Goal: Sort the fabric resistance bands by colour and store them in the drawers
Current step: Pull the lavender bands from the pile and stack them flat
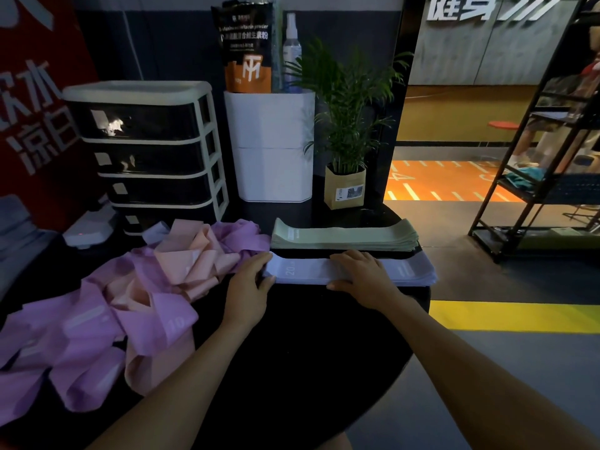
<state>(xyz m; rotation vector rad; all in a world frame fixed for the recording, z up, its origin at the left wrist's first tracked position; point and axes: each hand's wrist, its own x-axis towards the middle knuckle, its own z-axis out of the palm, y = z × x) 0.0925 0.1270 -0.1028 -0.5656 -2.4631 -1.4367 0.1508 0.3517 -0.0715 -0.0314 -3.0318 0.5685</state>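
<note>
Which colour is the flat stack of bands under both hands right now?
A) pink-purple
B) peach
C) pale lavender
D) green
C: both the left hand and the right hand rest on the pale lavender stack, which lies just in front of the green stack; the peach and pink-purple bands are still in a loose heap to the left.
</note>
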